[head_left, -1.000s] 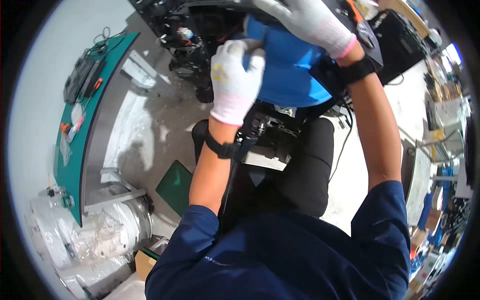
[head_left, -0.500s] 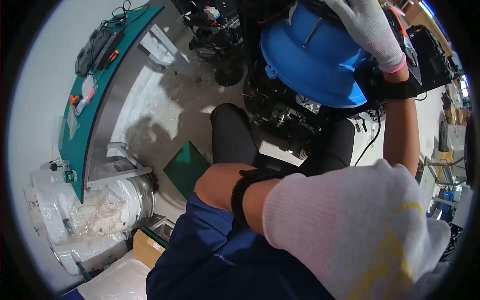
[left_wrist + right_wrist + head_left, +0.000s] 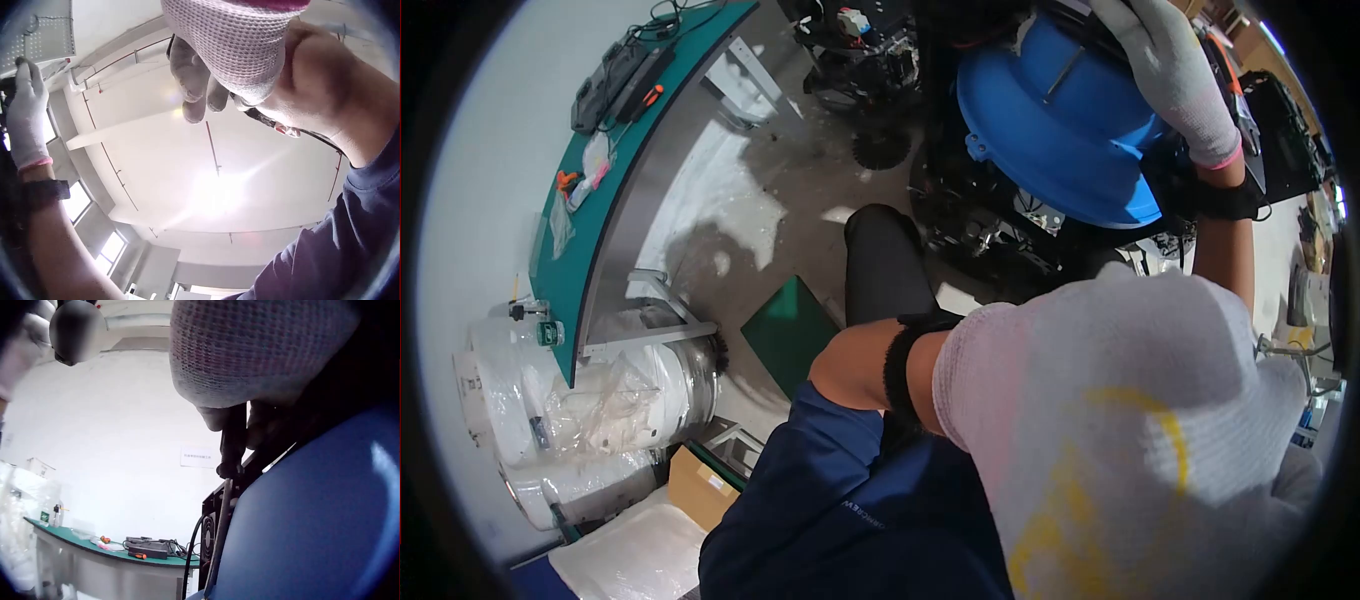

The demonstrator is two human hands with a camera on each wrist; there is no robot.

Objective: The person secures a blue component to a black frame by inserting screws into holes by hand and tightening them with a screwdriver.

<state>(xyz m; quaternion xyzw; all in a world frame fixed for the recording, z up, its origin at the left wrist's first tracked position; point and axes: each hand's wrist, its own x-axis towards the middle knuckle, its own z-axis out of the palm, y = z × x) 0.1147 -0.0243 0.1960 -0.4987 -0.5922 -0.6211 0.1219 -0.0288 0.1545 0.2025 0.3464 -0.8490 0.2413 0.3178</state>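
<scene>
My raised left hand fills the lower right of the head view, its gloved back toward the camera. In the left wrist view its bent fingers are beside the head; whether they hold anything is hidden. My right hand is above the blue round cover, near its upper right. Below that hand in the right wrist view, its fingers grip the dark handle of a tool whose thin metal shaft points down beside the cover. The shaft also shows over the cover in the head view, the handle largely out of sight.
A green-topped table with a dark device, cables and orange-handled tools stands on the left. Plastic-wrapped white cylinders and a cardboard box lie below it. Black machinery stands at top centre, with a green panel on the floor.
My left hand has moved off the blue cover and up close to the head camera. My right hand remains over the cover, while the head view has shifted left.
</scene>
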